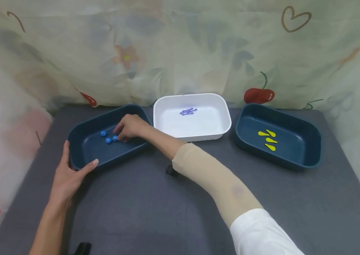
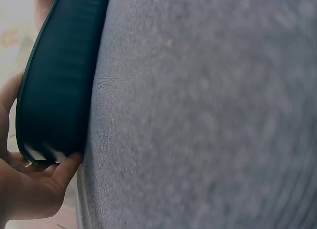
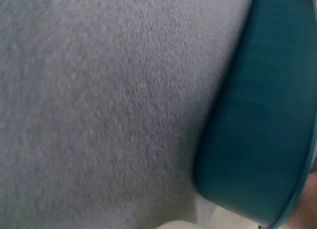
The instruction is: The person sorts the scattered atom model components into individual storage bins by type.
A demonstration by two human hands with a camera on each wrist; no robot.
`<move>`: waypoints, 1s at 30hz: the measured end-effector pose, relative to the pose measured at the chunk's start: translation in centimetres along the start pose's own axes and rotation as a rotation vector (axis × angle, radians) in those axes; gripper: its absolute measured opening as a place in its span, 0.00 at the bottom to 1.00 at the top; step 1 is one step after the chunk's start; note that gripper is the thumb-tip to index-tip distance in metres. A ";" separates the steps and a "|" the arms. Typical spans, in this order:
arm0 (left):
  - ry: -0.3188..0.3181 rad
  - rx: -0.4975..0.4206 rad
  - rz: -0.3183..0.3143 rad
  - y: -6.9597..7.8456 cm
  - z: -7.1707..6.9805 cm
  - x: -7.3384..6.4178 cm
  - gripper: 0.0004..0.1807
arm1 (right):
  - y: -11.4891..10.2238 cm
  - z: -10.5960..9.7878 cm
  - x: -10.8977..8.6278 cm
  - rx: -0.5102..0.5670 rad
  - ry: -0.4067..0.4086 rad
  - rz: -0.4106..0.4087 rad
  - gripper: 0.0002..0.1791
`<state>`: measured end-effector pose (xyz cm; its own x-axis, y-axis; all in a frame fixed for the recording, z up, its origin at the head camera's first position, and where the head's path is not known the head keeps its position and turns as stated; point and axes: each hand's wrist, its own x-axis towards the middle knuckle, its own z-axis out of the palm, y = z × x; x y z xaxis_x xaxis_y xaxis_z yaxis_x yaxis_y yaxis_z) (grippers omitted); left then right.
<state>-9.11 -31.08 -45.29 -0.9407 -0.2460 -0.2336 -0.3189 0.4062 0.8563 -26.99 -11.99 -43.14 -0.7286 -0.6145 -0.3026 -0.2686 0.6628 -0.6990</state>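
My left hand (image 1: 66, 179) holds the near left corner of a dark blue tray (image 1: 85, 159), thumb on its front wall and fingers along its end. In the left wrist view, the same hand (image 2: 42, 189) reaches round the tray's outer corner (image 2: 59, 80). My right hand (image 1: 131, 126) is inside this tray, fingers bent and pointing down among small round blue beads (image 1: 108, 140). One bead (image 1: 114, 138) lies right at its thumb and fingertips; whether they pinch it is unclear. The right wrist view shows mostly the tray's outer wall (image 3: 257, 110).
A white tray (image 1: 192, 130) with several purple sticks (image 1: 188, 112) stands at the back middle. Another dark blue tray (image 1: 304, 141) on the right holds several yellow drop-shaped pieces (image 1: 271, 140). Grey cloth covers the table (image 1: 154, 212); a patterned curtain (image 1: 186, 46) hangs behind.
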 end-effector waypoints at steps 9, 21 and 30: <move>-0.024 0.055 -0.009 0.3 -0.3 0.2 0.62 | -0.2 -1.8 -0.9 -0.052 0.036 -0.083 0.17; -0.048 0.350 0.027 1.2 -1.8 0.7 0.62 | -0.1 -4.9 -4.7 -0.003 0.137 -0.217 0.17; 0.031 0.527 0.281 2.9 -1.7 0.1 0.54 | 2.7 -6.4 -8.5 0.049 0.242 -0.242 0.17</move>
<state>-9.90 -31.43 -42.04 -0.9961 -0.0880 -0.0111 -0.0802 0.8392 0.5378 -25.57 -2.28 -38.30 -0.7775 -0.6280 0.0343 -0.4255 0.4850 -0.7640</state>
